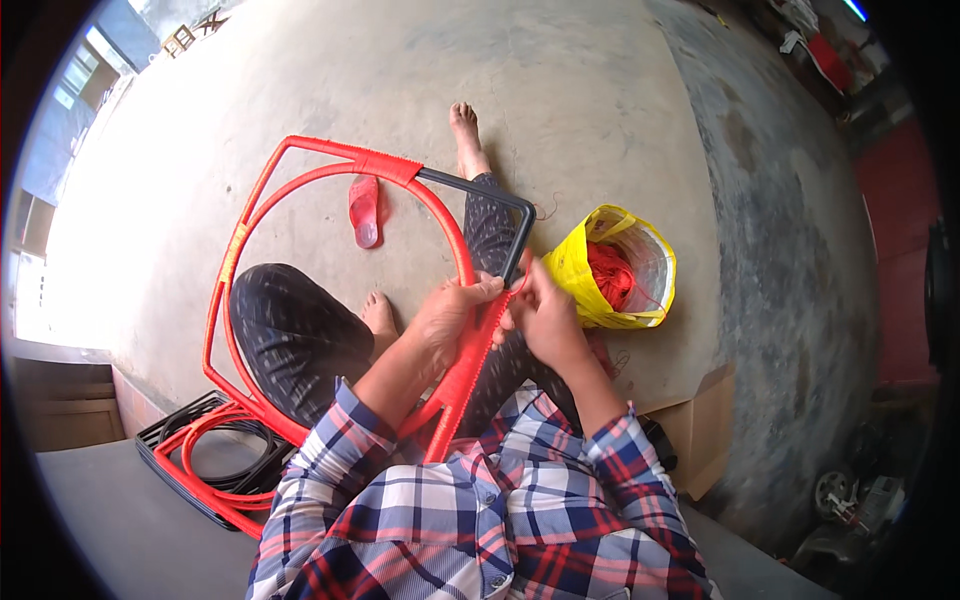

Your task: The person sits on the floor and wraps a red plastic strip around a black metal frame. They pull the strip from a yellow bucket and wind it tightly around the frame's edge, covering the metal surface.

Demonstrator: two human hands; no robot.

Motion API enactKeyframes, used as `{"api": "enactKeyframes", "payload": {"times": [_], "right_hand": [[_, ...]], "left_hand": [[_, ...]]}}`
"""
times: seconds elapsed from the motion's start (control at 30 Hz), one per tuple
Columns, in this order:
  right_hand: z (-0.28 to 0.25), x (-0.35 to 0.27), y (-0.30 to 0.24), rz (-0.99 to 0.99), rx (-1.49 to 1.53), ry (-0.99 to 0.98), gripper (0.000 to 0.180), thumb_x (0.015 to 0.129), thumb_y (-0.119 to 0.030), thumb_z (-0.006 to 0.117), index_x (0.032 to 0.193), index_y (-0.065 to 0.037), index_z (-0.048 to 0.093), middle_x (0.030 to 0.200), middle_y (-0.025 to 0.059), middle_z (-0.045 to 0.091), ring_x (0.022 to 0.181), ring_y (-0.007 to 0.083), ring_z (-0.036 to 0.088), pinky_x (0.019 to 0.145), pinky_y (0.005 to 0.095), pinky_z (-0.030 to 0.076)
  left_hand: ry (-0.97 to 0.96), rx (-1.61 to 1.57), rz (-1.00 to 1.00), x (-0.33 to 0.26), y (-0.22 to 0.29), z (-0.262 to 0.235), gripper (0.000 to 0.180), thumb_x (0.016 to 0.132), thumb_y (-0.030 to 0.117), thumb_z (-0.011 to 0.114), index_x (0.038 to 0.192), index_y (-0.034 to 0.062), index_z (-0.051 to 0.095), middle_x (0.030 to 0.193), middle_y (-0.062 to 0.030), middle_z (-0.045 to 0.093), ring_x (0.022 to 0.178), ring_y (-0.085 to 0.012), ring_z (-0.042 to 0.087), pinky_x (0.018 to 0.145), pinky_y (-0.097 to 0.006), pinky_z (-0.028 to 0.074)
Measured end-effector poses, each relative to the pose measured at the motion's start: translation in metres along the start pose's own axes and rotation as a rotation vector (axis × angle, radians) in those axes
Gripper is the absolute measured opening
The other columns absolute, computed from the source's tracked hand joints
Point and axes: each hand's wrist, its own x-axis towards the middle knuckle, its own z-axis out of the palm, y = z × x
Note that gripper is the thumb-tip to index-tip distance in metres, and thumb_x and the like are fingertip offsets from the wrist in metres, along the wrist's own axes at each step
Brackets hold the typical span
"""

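A square frame with a ring inside it lies across my lap, mostly wrapped in red cord. One corner of it is bare black tubing. My left hand is closed around the wrapped side near that bare corner, thumb on top. On the other side of the same bar, my right hand has its fingers bent together on the thin red cord, right where the wrapping ends. The fingertips of the right hand are slightly blurred. Beside it, a yellow bag holds a ball of red cord.
More frames, red and black, are stacked on the grey seat at my left. A red slipper lies on the concrete floor beyond my legs. A cardboard box stands by my right side. A wheeled machine sits at the lower right.
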Motion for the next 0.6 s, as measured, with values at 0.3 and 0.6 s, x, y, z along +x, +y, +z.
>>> {"api": "enactKeyframes", "payload": {"times": [0.3,0.6], "right_hand": [[0.001,0.037,-0.030,0.012,0.561,-0.039,0.034,0.089,0.000,0.064,0.122,0.001,0.061,0.109,0.0055,0.062,0.096,0.0106,0.059,0.087,0.0263,0.049],[-0.050,-0.013,-0.045,-0.160,-0.051,-0.110,0.021,0.088,-0.009,0.070,0.105,0.004,0.067,0.109,0.0067,0.065,0.090,0.0106,0.061,0.080,0.0245,0.049]], "left_hand": [[0.004,0.019,0.015,0.002,-0.007,0.000,0.016,0.099,0.021,0.057,0.095,0.0053,0.056,0.071,-0.0129,0.065,0.054,-0.0207,0.063,0.049,-0.030,0.052],[-0.015,-0.032,0.037,0.001,-0.003,-0.004,0.016,0.099,0.020,0.057,0.094,0.0054,0.055,0.071,-0.0131,0.065,0.053,-0.0208,0.062,0.049,-0.030,0.052]]}}
